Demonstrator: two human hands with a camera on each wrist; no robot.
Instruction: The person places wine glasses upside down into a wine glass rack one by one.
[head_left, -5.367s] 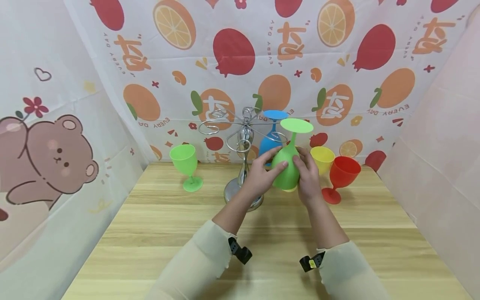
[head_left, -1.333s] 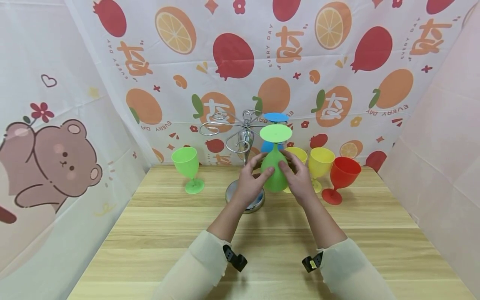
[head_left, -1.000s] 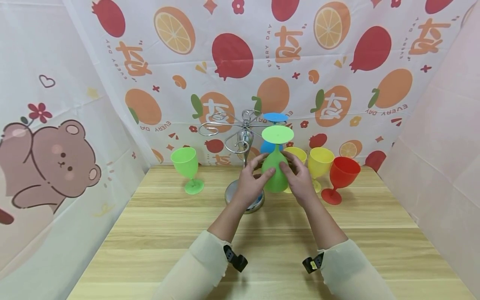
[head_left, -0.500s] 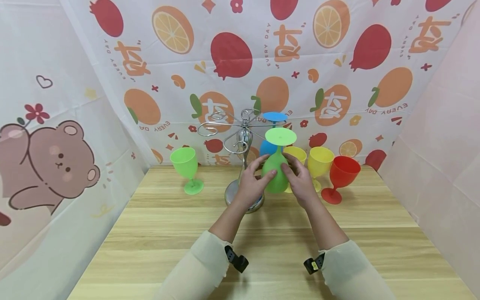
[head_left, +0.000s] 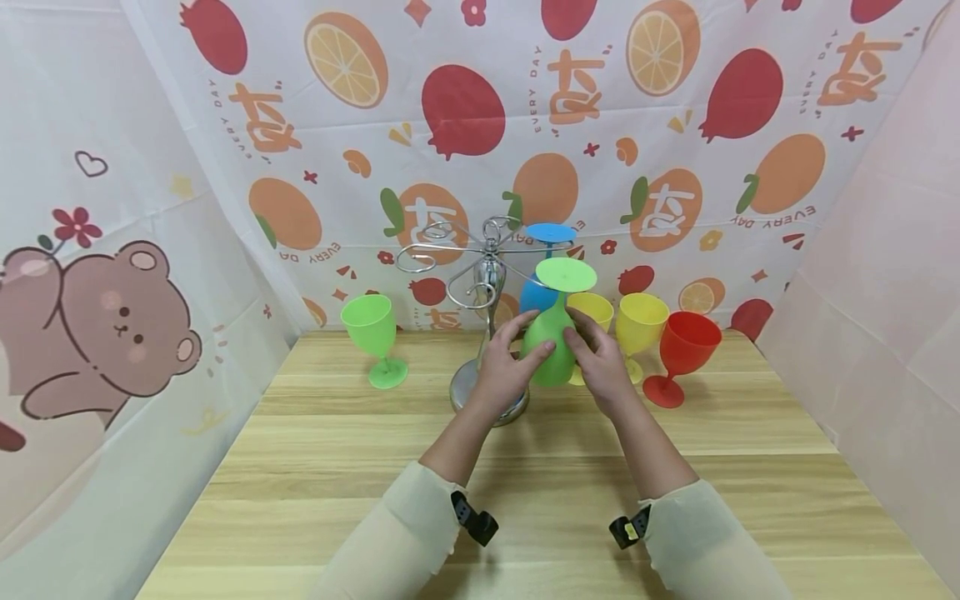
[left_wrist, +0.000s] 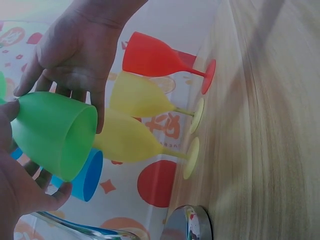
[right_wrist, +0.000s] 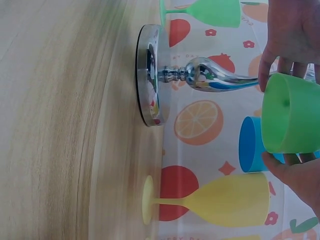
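Note:
Between my left hand (head_left: 504, 367) and my right hand (head_left: 602, 367) is a green plastic goblet (head_left: 549, 346), upside down with its foot uppermost. Both thumbs press the near side of its bowl, and the other fingers reach round the sides. Its stem is beside a front-right wire loop of the chrome stemware rack (head_left: 489, 275); whether it sits inside the loop I cannot tell. Behind it a blue goblet (head_left: 536, 297) hangs inverted from the rack, partly hidden. The wrist views show the held bowl's open mouth (left_wrist: 80, 142) facing the tabletop, well off it.
A second green goblet (head_left: 371, 329) stands upright left of the rack. To the right, two yellow goblets (head_left: 641, 321) and a red goblet (head_left: 686, 346) stand upright. The rack's round base (head_left: 463, 385) rests on the wooden table (head_left: 337, 467). Printed cloth (head_left: 465, 108) hangs behind.
Over the last several seconds both hands brought the inverted green goblet left and lower, toward the rack. In the last second its foot shifted slightly right and down; the grip stays the same.

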